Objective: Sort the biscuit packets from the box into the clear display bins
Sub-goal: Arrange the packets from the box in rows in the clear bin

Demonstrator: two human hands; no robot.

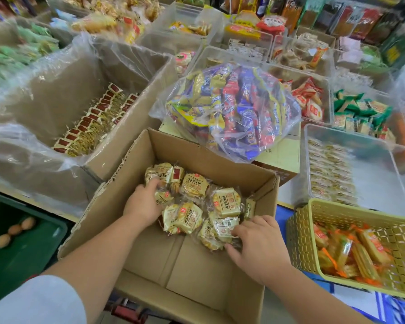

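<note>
Your left hand (142, 204) is down inside the open brown cardboard box (192, 274). Its fingers are curled over the pale yellow biscuit packets (226, 202) at the far left of the pile, gripping them from above. Your right hand (261, 245) is at the near right of the same pile. Its fingers are spread on top of the packets and its thumb is tucked under the near edge, so it pinches the closest ones.

All of those packets lie in a loose heap against the far wall of the box, and bare cardboard floor shows on your side of it.

The rectangular clear plastic display bin (374, 169) stands on the tabletop to the right, beyond the box. Rows of pale wrapped packets fill its left half.

Just beside the box, by your right forearm, sits a yellow perforated plastic basket (301, 235) holding orange-wrapped snacks. A large clear plastic bag (234, 108) stuffed with blue, red and yellow packets rests on a closed carton behind the box.

To the left stands a bigger plastic-lined cardboard carton (63, 90) with rows of red-and-gold packets (91, 127) standing on edge. More clear bins of assorted snacks fill the tabletop behind; their contents are blurred.
</note>
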